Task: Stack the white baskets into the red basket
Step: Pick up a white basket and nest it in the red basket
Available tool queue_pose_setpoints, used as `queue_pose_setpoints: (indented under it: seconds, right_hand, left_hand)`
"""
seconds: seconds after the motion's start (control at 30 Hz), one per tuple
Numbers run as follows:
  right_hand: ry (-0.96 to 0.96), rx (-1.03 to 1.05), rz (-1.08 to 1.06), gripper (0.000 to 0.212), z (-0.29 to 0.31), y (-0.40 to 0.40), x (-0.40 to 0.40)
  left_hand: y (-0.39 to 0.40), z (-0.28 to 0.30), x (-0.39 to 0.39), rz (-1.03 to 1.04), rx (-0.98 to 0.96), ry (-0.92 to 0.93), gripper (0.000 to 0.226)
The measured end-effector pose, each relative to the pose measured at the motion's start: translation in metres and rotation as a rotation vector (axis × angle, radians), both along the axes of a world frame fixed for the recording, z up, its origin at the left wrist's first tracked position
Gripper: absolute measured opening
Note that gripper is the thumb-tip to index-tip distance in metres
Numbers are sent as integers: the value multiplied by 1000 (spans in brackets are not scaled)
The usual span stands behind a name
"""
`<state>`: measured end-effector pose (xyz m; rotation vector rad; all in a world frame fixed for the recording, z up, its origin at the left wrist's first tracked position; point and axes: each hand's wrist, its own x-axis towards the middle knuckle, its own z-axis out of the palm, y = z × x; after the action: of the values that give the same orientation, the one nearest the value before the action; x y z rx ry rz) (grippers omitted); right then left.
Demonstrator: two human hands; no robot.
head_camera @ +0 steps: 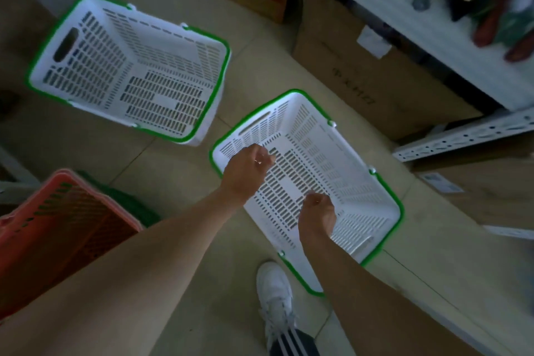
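On the tiled floor point(179, 182) two white baskets are sitting empty, the nearer white basket point(355, 182) under both arms, the farther white basket point(130, 66) well apart; the red basket point(66, 211) is lying at lower left, its contents hidden. The left hand point(245, 173) and right hand point(318, 215) are hovering loosely curled, gripping nothing. Perforated plastic is probably handling light and stiff; the green rim or end slot is offering the best hold
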<state>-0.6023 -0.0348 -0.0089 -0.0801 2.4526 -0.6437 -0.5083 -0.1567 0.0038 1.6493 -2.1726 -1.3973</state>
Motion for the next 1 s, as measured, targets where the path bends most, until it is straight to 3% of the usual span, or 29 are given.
queue_pose_setpoints:
  seconds: [0.4,0.57,0.7,0.83,1.0]
  right_hand:
    - [-41,105,-412,44,-26,49,-63]
    - [45,259,-590,38,-31,67,-72]
    - [114,342,-648,36,-34,82,-81]
    - [-8,365,-645,46,-50,98,-89]
    - [-122,251,-727,44,-70,100,-91]
  left_hand:
    - [-60,-25,-78,-365,-301,-361,47]
    - [-76,-41,-93,-355,-380,-467,49]
    - [-81,-51,-103,-252,-292,-518,62]
    - [-85,-62,-107,-263,-237,-587,71]
    - [-93,-72,-109,-236,-233,-622,75]
